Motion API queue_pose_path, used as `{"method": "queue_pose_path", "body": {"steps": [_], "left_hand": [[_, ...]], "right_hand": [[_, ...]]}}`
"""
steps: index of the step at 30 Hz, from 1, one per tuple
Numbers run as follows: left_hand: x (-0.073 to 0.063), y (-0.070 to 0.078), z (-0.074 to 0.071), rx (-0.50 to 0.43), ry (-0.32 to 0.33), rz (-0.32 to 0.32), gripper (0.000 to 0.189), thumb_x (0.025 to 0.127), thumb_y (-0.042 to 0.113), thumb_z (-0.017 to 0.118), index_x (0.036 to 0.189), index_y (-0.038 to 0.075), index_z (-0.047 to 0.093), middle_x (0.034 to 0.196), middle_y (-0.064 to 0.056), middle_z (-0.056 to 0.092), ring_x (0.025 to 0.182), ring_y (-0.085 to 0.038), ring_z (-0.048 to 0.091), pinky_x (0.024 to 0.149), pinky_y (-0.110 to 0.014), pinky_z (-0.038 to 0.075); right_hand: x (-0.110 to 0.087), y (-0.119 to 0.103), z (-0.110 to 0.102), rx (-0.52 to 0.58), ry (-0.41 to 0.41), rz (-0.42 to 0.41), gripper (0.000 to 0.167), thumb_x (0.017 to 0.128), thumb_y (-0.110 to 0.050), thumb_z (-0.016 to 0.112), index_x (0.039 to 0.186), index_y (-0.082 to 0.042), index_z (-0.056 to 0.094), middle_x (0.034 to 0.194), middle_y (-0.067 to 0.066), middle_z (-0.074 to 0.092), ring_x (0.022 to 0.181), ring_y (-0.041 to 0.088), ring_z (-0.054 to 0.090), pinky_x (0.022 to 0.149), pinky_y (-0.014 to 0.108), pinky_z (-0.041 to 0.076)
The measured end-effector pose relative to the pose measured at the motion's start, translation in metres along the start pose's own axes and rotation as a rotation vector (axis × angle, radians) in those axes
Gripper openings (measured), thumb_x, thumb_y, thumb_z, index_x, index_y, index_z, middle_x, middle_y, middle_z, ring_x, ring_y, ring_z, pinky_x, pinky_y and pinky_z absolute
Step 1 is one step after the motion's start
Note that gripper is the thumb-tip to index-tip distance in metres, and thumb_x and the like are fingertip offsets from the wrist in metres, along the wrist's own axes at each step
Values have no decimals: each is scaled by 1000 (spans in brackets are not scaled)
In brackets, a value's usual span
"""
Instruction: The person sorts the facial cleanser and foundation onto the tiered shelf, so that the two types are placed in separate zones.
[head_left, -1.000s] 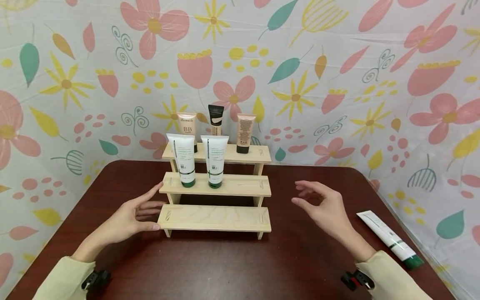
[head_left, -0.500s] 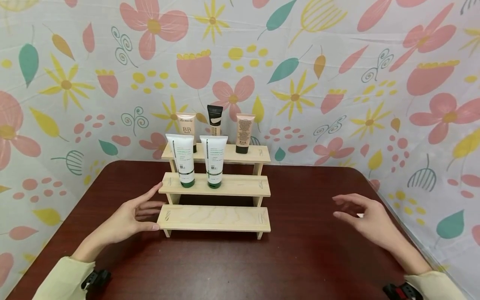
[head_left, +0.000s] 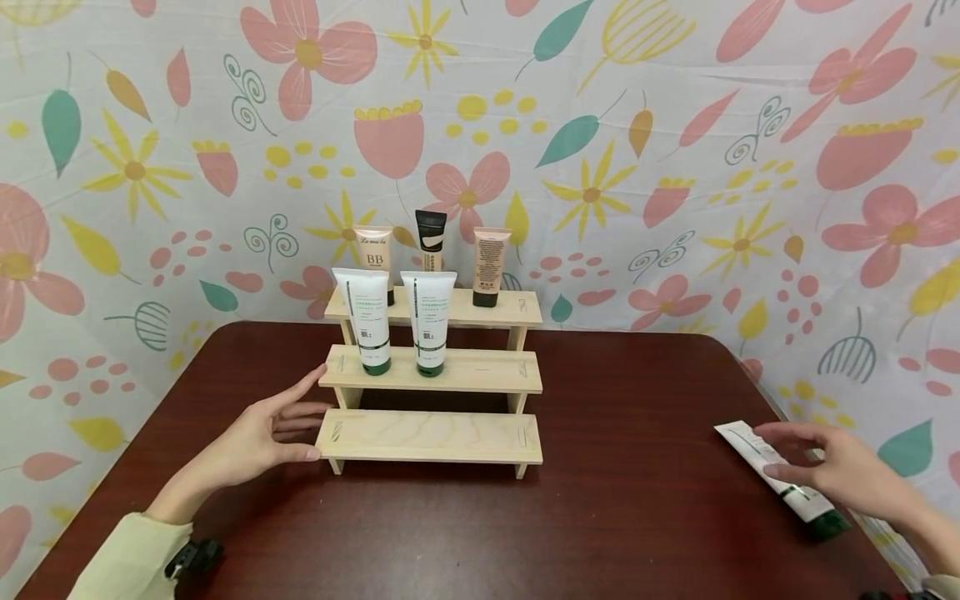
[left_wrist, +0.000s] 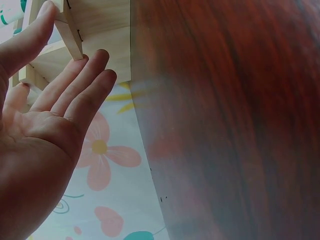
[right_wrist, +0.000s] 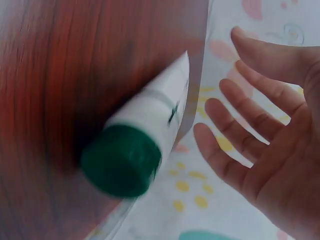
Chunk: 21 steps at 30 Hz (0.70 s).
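Observation:
A three-step wooden display stand (head_left: 435, 437) stands left of centre on the table. My left hand (head_left: 251, 446) touches its left end, thumb at the bottom step and index fingertip at the middle one; the left wrist view shows the extended fingers (left_wrist: 92, 92) beside the wood. On the right, a white squeeze tube (head_left: 738, 437) with a green cap lies on the table. Over it reaches my right hand (head_left: 847, 468), its thumb and fingers spread apart. In the right wrist view the tube (right_wrist: 150, 107) lies beside the palm, with the fingers not closed round it.
Two white squeeze tubes with green caps, a left one (head_left: 367, 317) and a right one (head_left: 430, 312), stand on the middle step. Behind them on the top step are a BB cream tube (head_left: 375, 247), a black-topped tube (head_left: 431, 229) and a beige tube (head_left: 491, 262). A patterned cloth (head_left: 600, 167) hangs behind.
My right hand has moved rightward and down from beside the stand to the lying tube. My left hand has stayed at the stand, and the standing tubes have not moved.

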<state>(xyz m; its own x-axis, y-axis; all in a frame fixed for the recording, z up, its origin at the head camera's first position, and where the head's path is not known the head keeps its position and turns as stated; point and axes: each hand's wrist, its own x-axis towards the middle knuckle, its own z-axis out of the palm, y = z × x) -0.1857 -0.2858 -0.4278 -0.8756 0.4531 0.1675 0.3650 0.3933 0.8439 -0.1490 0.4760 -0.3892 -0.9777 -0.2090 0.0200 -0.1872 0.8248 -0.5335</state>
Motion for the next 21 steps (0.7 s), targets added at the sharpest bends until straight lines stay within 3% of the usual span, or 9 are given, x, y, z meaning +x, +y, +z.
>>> {"method": "queue_pose_path", "body": {"steps": [5, 7, 16, 21], "left_hand": [[0, -2, -1, 1, -1, -9, 110, 84, 10, 90, 170, 24, 23, 139, -25, 63, 122, -40, 66, 96, -39, 57], [0, -1, -1, 1, 1, -10, 110, 84, 10, 91, 170, 23, 23, 139, -25, 63, 122, -40, 66, 96, -39, 57], [-1, 1, 0, 4, 5, 8, 108, 85, 9, 90, 170, 20, 24, 138, -28, 63, 120, -41, 67, 95, -47, 58], [-1, 3, 0, 13, 6, 0, 109, 84, 10, 90, 170, 21, 24, 137, -27, 64, 120, -40, 67, 95, -48, 57]], "right_hand": [[-5, 16, -8, -82, -36, 55, 55, 86, -16, 89, 130, 8, 66, 119, 14, 72, 87, 4, 61, 63, 28, 51], [-6, 19, -11, -78, -83, 76, 56, 88, -16, 87, 131, 11, 64, 122, 25, 69, 86, 5, 61, 64, 28, 52], [-8, 35, -17, 90, -235, 227, 65, 102, -24, 73, 147, 15, 48, 140, 36, 56, 96, 4, 62, 72, 35, 58], [-7, 41, -17, 149, -295, 297, 70, 105, -28, 68, 153, 14, 40, 147, 39, 49, 100, 14, 62, 75, 36, 57]]}}
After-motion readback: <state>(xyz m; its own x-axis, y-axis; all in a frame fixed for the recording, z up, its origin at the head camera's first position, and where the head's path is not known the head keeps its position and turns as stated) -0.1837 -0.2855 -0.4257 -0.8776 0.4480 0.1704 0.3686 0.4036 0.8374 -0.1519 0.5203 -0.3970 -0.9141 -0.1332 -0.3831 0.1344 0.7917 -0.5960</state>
